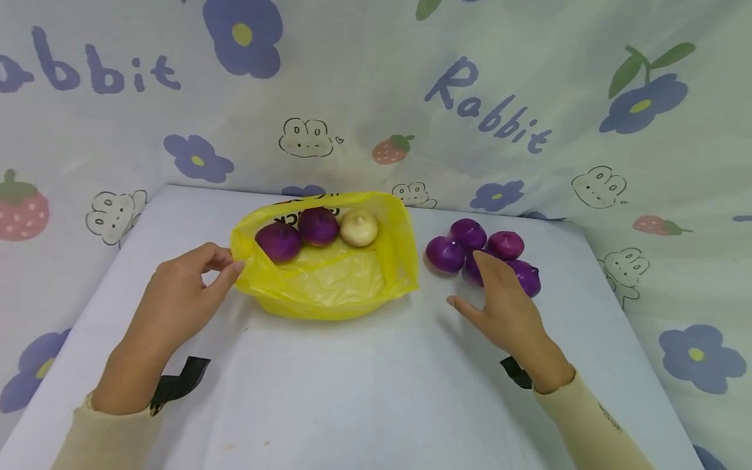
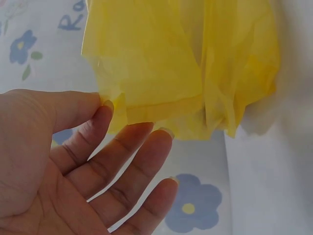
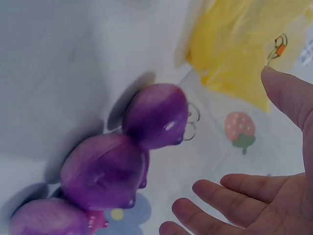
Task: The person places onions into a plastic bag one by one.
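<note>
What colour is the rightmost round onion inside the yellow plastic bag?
The round onion is pale cream-yellow, clearest in the head view.

The right hand lies at four o'clock, fingers apart. Purple onions cluster from the centre toward half past seven, and a yellow bag sits at two o'clock.
</note>
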Demonstrator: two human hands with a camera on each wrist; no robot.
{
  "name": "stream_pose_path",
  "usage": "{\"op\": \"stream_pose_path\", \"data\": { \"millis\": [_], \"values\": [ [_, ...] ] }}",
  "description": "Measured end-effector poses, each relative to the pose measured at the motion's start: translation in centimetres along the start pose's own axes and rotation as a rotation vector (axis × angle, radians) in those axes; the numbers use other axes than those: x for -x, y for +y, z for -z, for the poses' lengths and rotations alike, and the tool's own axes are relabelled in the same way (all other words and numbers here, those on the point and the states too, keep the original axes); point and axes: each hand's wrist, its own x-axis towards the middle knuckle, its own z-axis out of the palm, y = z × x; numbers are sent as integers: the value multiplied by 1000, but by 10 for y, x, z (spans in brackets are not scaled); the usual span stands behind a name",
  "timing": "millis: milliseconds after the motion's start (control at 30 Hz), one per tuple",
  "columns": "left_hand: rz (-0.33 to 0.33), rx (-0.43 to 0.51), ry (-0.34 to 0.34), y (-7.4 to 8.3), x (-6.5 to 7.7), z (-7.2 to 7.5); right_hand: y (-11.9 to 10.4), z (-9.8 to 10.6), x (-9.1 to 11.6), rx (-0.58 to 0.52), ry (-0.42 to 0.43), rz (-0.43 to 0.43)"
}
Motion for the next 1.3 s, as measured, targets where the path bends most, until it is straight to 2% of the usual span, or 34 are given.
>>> {"op": "stream_pose_path", "data": {
  "millis": [133, 333, 667, 900, 1067, 1300],
  "values": [
    [-4, 4, 1, -1, 1, -1, 14, 1, 2, -6, 36, -15],
    [2, -1, 2, -2, 2, 0, 34, 6, 0, -46, 124, 12],
    [-22, -7, 34, 1, 1, 3, 70, 13, 0, -31, 119, -53],
    [-16, -2, 34, 2, 1, 2, 90, 16, -3, -9, -3, -196],
    [4, -8, 31, 2, 1, 3, 102, 14, -5, -7, -73, -250],
    [-2, -13, 43, 0, 0, 3, 120, 11, -8, -31, -143, -305]
  ]
}}
